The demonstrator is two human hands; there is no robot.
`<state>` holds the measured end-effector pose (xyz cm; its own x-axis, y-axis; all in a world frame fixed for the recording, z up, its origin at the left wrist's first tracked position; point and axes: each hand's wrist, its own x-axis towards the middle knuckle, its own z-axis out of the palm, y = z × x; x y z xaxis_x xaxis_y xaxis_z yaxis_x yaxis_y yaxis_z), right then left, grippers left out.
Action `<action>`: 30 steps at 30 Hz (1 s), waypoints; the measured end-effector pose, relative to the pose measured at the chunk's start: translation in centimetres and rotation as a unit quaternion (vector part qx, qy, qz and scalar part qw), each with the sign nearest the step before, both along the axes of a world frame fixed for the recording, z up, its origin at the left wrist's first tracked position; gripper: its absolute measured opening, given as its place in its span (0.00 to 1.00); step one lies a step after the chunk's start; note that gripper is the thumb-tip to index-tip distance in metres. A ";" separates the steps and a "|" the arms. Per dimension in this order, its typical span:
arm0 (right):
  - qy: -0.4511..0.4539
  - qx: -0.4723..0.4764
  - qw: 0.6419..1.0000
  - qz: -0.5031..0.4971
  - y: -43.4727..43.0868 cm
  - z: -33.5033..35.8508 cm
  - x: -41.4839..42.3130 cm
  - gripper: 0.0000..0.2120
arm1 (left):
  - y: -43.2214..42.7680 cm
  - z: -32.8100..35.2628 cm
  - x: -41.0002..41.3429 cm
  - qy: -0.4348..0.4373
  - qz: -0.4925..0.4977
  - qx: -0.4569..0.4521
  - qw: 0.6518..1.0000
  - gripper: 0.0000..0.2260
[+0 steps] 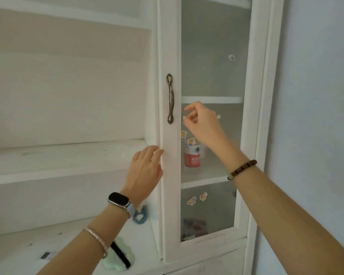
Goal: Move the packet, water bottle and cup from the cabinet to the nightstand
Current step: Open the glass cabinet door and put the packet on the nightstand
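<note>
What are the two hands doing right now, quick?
Left hand: open, fingers on the cabinet door edge, holding nothing.
Right hand: loosely curled near the door handle, holding nothing.

Behind the glass door (214,76), the cabinet's middle shelf (211,178) carries a red-labelled water bottle (192,158), while below it the lowest shelf (216,236) holds a blurred, colourful packet (195,227).
</note>
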<state>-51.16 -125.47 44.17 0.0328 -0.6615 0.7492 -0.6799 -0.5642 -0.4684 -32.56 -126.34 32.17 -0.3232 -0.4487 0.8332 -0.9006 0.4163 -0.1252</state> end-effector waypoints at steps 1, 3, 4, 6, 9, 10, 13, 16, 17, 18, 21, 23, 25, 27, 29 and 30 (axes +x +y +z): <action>-0.007 -0.007 1.000 0.005 -0.4 0.8 0.5 0.12 | -0.3 0.2 0.0 -0.008 0.008 -0.006 1.000 0.19; -0.022 -0.014 1.000 0.015 -1.1 2.1 1.4 0.14 | -0.8 0.4 0.2 -0.026 0.020 -0.006 0.999 0.22; -0.023 -0.016 0.999 0.016 -1.4 2.7 1.9 0.15 | -1.1 0.4 0.3 -0.039 0.026 -0.003 0.999 0.24; -0.019 -0.019 1.000 0.015 -2.0 3.3 2.8 0.15 | -1.5 0.3 0.5 -0.070 0.036 -0.001 0.997 0.26; -0.027 -0.016 0.999 0.016 -2.9 3.5 3.7 0.14 | -2.0 0.1 0.8 -0.093 0.043 0.005 0.995 0.28; -0.031 -0.016 0.999 0.015 -3.1 3.5 4.0 0.13 | -2.2 0.0 0.9 -0.095 0.045 0.007 0.994 0.29; -0.045 -0.025 0.999 0.008 -3.6 3.2 4.5 0.11 | -2.5 -0.4 1.2 -0.100 0.047 0.014 0.994 0.31; -0.045 -0.023 0.999 0.001 -3.5 3.1 4.6 0.09 | -2.6 -0.5 1.2 -0.107 0.048 0.015 0.993 0.33; -0.043 -0.017 0.999 -0.002 -3.5 3.3 4.5 0.08 | -2.6 -0.5 1.2 -0.111 0.049 0.015 0.992 0.33; -0.040 -0.013 0.999 -0.006 -3.4 3.4 4.5 0.08 | -2.7 -0.5 1.1 -0.115 0.051 0.015 0.992 0.33; -0.028 -0.015 0.999 -0.026 -3.1 3.7 4.7 0.09 | -2.7 -0.6 1.2 -0.116 0.054 0.014 0.992 0.33; -0.026 -0.016 0.999 -0.041 -3.1 3.7 4.8 0.08 | -2.7 -0.6 1.4 -0.117 0.054 0.008 0.992 0.32; -0.029 -0.011 0.998 -0.048 -3.0 3.9 4.9 0.09 | -2.6 -0.7 1.7 -0.122 0.051 0.004 0.991 0.31; -0.027 -0.014 0.998 -0.055 -2.8 4.1 4.9 0.10 | -2.5 -0.9 1.9 -0.118 0.040 0.008 0.992 0.32; -0.027 -0.028 0.997 -0.066 -2.4 4.0 4.8 0.11 | -2.3 -1.1 1.9 -0.103 0.021 0.021 0.994 0.32; -0.029 -0.037 0.997 -0.068 -2.0 3.8 4.5 0.11 | -2.1 -1.3 1.8 -0.097 0.010 0.026 0.995 0.33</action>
<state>-46.61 -127.47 47.99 -0.0978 -0.5994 0.7945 -0.7258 -0.5032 -0.4690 -30.81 -128.42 30.86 -0.4662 -0.4974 0.7316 -0.8697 0.4092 -0.2759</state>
